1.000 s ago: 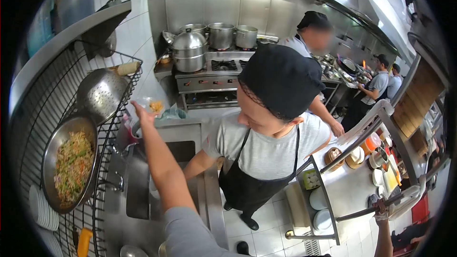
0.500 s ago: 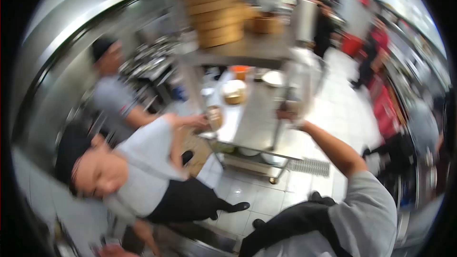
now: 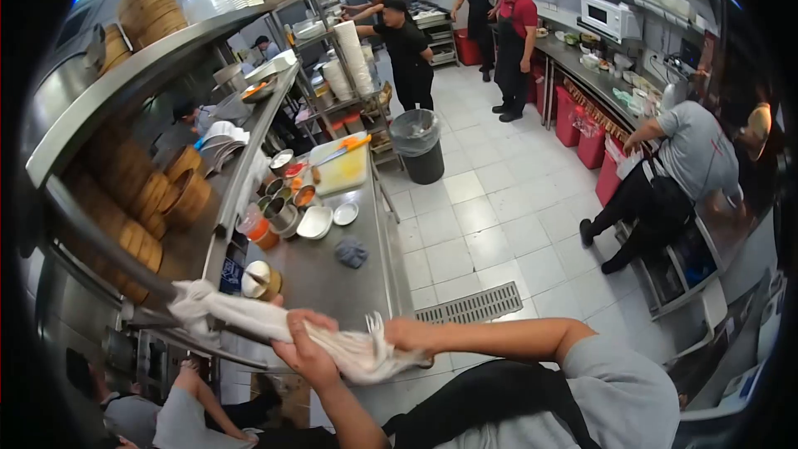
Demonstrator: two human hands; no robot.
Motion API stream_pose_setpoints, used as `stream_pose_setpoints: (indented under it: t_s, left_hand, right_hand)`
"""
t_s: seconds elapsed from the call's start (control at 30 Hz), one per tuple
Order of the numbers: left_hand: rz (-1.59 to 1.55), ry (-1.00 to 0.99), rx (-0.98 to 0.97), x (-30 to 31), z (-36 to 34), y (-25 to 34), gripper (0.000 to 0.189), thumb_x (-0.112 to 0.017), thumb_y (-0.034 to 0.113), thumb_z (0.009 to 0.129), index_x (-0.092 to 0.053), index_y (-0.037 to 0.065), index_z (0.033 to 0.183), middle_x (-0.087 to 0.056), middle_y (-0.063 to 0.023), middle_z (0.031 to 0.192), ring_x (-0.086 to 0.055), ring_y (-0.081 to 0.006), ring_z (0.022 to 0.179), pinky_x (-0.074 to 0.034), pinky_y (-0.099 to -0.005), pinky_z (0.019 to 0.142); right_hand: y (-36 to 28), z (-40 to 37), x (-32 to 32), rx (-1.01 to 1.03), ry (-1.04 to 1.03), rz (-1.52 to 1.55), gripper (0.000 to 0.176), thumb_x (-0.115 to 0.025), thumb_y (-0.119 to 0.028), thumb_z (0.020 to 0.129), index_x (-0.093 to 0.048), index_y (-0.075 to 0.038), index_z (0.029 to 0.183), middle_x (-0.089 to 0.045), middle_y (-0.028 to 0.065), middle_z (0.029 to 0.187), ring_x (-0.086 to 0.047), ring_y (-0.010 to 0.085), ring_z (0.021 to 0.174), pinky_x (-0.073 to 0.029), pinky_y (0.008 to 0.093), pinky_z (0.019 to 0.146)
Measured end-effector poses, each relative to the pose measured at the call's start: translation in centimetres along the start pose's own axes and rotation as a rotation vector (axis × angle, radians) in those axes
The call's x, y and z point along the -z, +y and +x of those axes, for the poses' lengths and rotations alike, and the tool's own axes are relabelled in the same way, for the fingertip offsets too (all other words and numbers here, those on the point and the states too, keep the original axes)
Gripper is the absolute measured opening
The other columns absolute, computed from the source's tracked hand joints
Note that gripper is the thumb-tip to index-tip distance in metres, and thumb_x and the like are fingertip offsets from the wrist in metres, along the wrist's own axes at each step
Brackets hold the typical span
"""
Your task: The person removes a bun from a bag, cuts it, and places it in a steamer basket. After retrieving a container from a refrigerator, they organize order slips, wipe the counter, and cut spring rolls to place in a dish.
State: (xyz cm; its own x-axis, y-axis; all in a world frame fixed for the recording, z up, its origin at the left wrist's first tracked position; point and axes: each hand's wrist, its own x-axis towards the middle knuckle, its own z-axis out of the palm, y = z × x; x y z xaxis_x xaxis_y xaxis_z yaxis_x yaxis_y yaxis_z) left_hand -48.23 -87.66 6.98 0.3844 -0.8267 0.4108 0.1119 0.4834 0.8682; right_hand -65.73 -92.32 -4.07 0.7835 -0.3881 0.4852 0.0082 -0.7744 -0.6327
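Observation:
A long white cloth (image 3: 249, 316) stretches across the front of the steel table. Its bunched far end sits around the metal post (image 3: 108, 237) of the shelving. My left hand (image 3: 309, 351) is closed around the cloth's middle, thumb on top. Close to the loose, frayed end, my right hand (image 3: 409, 337) grips the cloth in a fist. Just beyond my hands on the steel table (image 3: 374, 229) are a white-topped round container (image 3: 259, 279) and a crumpled grey-blue cloth (image 3: 352, 252).
Sauce pots (image 3: 281, 212), white bowls (image 3: 315, 222) and a cutting board (image 3: 342, 168) with a knife stand farther along. Bamboo steamers (image 3: 150, 191) fill the left shelf. A grey bin (image 3: 418, 145) stands behind the table. Co-workers (image 3: 702, 150) are right, behind and lower left.
My view has swung around to the table's front. My right hand has come from the post area to the cloth's end, and my left hand now shows, gripping the cloth.

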Motion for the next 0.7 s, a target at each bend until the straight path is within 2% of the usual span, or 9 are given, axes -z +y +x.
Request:
stream_pose_setpoints:
  t_s: [0.03, 0.1, 0.13, 0.2, 0.23, 0.4, 0.5, 0.6, 0.7]
  left_hand:
    - [-0.073, 0.163, -0.021, -3.1, -0.1, 0.1, 0.026, -0.045, 0.021, 0.105, -0.046, -0.001, 0.119, -0.042, -0.0039, 0.066, -0.042, -0.0148, 0.048, -0.039, -0.0297, 0.046]
    - [-0.051, 0.284, -0.031, -1.3, 0.6, -4.6, 0.019, -0.043, 0.02, 0.105, -0.044, 0.002, 0.105, -0.041, -0.0033, 0.066, -0.039, -0.0141, 0.048, -0.036, -0.0298, 0.045]
    - [-0.037, 0.38, -0.038, 0.2, 0.8, -7.3, 0.021, -0.042, 0.02, 0.106, -0.043, 0.005, 0.09, -0.04, -0.0028, 0.067, -0.036, -0.0134, 0.047, -0.033, -0.0299, 0.045]
    - [0.051, 0.392, -0.055, 3.1, 0.0, -12.0, 0.026, -0.041, 0.021, 0.106, -0.039, 0.007, 0.085, -0.04, -0.0028, 0.067, -0.036, -0.0133, 0.049, -0.032, -0.0304, 0.046]
    - [0.131, 0.39, -0.066, 3.2, 0.3, -12.9, 0.031, -0.041, 0.023, 0.106, -0.035, 0.008, 0.08, -0.041, -0.0028, 0.068, -0.036, -0.0131, 0.051, -0.031, -0.0308, 0.046]
    - [0.273, 0.389, -0.135, 1.0, 0.5, -18.7, 0.034, -0.043, 0.03, 0.107, -0.039, 0.006, 0.083, -0.041, -0.0023, 0.069, -0.042, -0.0124, 0.06, -0.036, -0.029, 0.053]
    - [0.24, 0.61, 0.085, 0.9, 3.2, -25.8, 0.032, -0.044, 0.031, 0.107, -0.046, 0.006, 0.088, -0.049, -0.0029, 0.07, -0.048, -0.0105, 0.06, -0.045, -0.0261, 0.052]
    - [0.263, 0.154, 0.259, -1.0, 5.4, -34.5, 0.018, -0.05, 0.021, 0.105, -0.054, 0.004, 0.107, -0.056, -0.0041, 0.073, -0.057, -0.011, 0.054, -0.047, -0.0282, 0.045]
    - [0.257, 0.094, 0.253, -7.7, 11.0, -35.9, 0.016, -0.052, 0.013, 0.104, -0.054, 0.002, 0.115, -0.058, -0.0058, 0.077, -0.06, -0.0118, 0.063, -0.049, -0.0263, 0.052]
  right_hand:
    - [0.3, -1.2, 0.4, -0.033, -0.03, 0.054, 0.027, -0.062, -0.018, 0.092, -0.061, -0.003, 0.114, -0.063, 0.0188, 0.11, -0.06, 0.039, 0.104, -0.049, 0.0477, 0.093]
    - [1.5, -3.7, 2.2, -0.095, -0.118, 0.047, 0.028, -0.063, -0.016, 0.093, -0.062, -0.002, 0.118, -0.067, 0.0151, 0.107, -0.067, 0.0348, 0.094, -0.054, 0.0432, 0.084]
    - [2.7, -5.1, 3.2, -0.081, -0.132, 0.056, 0.028, -0.063, -0.016, 0.093, -0.062, -0.002, 0.118, -0.067, 0.0151, 0.107, -0.067, 0.0348, 0.094, -0.054, 0.0432, 0.084]
    - [5.7, -7.1, 5.0, -0.388, -0.171, 0.353, 0.026, -0.061, -0.017, 0.096, -0.065, -0.004, 0.119, -0.07, 0.0137, 0.109, -0.069, 0.0298, 0.098, -0.054, 0.0395, 0.087]
    - [7.5, -7.3, 6.1, -0.372, -0.196, 0.357, 0.026, -0.061, -0.017, 0.096, -0.065, -0.004, 0.119, -0.07, 0.0137, 0.109, -0.069, 0.0298, 0.098, -0.054, 0.0395, 0.087]
    - [16.7, -6.9, 10.0, -0.424, -0.21, 0.333, 0.026, -0.061, -0.019, 0.098, -0.064, -0.002, 0.117, -0.073, 0.0131, 0.103, -0.07, 0.0254, 0.097, -0.054, 0.0359, 0.087]
    - [22.5, -4.6, 13.3, -0.496, -0.24, 0.42, 0.025, -0.061, -0.022, 0.099, -0.065, -0.001, 0.114, -0.073, 0.0105, 0.099, -0.07, 0.0192, 0.093, -0.055, 0.0332, 0.083]
    - [28.3, -2.4, 18.4, -0.676, -0.272, 0.519, 0.023, -0.06, -0.023, 0.1, -0.066, -0.002, 0.11, -0.072, 0.0065, 0.096, -0.068, 0.0137, 0.09, -0.055, 0.0304, 0.078]
    - [36.6, 0.6, 24.2, -0.683, -0.168, 0.609, 0.021, -0.056, -0.022, 0.101, -0.068, -0.005, 0.104, -0.071, 0.0028, 0.098, -0.067, 0.012, 0.09, -0.055, 0.0291, 0.074]
